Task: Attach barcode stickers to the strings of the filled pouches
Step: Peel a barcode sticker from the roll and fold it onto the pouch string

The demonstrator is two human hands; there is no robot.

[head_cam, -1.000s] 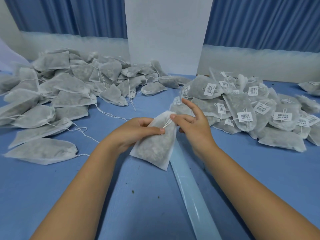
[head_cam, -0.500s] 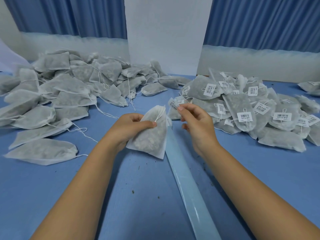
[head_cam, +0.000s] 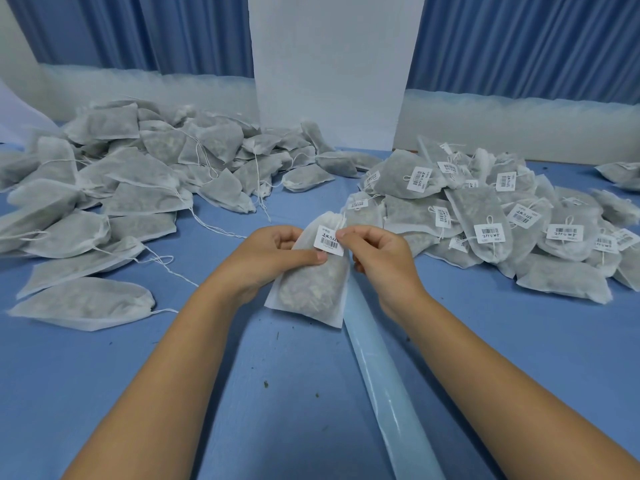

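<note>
Held above the blue desk (head_cam: pixel 104 368), centre: one white mesh pouch filled with dried herbs (head_cam: pixel 311 289). Left hand (head_cam: pixel 277 251) grips its upper left side, thumb across the front. Right hand (head_cam: pixel 377 252) pinches the right edge of a white rectangular barcode sticker (head_cam: pixel 328 240), which lies against the pouch's gathered neck beside the thin white drawstring (head_cam: pixel 341 221). Heap of unlabelled pouches (head_cam: pixel 138 181) on the desk to the left; heap of stickered pouches (head_cam: pixel 485 220) to the right. Pale blue glossy strip (head_cam: pixel 381 382) runs along the desk beneath the held pouch
</note>
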